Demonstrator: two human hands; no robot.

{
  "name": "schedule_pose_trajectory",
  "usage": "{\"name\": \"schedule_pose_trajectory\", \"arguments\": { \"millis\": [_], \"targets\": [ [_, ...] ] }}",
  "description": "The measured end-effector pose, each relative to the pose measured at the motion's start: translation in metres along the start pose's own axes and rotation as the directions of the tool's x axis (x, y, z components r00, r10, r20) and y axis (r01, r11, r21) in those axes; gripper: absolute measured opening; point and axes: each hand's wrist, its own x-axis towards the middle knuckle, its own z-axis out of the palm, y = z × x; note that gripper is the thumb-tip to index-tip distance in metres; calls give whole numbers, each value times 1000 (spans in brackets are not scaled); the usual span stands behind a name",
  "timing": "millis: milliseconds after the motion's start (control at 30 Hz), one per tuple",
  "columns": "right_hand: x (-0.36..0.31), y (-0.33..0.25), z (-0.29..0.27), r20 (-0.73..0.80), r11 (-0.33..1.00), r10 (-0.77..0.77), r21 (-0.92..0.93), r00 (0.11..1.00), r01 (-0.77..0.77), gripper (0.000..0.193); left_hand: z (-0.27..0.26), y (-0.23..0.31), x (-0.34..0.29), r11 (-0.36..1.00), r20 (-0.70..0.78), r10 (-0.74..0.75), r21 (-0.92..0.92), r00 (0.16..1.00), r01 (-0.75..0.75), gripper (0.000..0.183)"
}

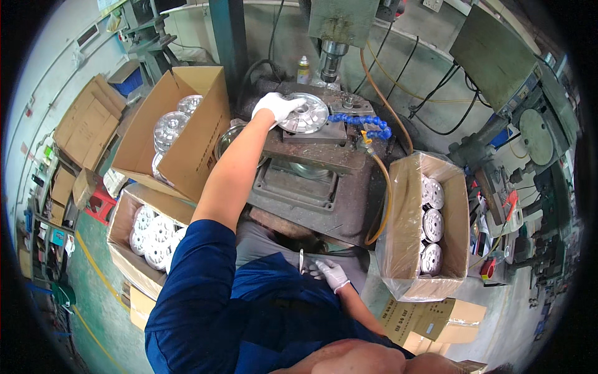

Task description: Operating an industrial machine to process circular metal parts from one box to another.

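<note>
My left hand (274, 107), in a white glove, grips the left side of a shiny round metal disc (316, 118) with cut-out holes. The disc lies tilted over the metal fixture block (324, 135) on the press table, below the machine's spindle (333, 59). Down by my lap, my right hand (330, 274), also gloved in white, rests with its fingers stretched out and holds nothing I can see. A thin pale rod (301, 260) stands just left of its fingertips. Part of another round metal piece (229, 140) shows behind my left forearm.
Left of the press, an open carton (212, 100) and a lower carton (124, 196) hold metal discs. A plastic-lined carton (398, 218) with stacked discs stands right. A blue segmented coolant hose (358, 118) reaches toward the disc. A spray can (303, 70) stands behind the table.
</note>
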Motion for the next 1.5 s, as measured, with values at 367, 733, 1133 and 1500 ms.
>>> {"name": "schedule_pose_trajectory", "arguments": {
  "millis": [367,733,1133,1500],
  "targets": [
    [1,-3,0,-19,996,52,75,998,-50,31,-4,5,-7,999,1,4,36,1000,-4,74],
    [14,1,-5,-43,976,92,202,995,-82,36,-6,9,-10,995,-15,-1,104,1000,3,74],
    [14,2,-16,-20,927,109,363,994,-94,32,-7,10,-13,996,-16,-9,83,1000,10,68],
    [13,2,-16,0,928,102,360,995,-95,37,-6,6,-10,998,6,-8,57,1000,8,72]
  ]
}}
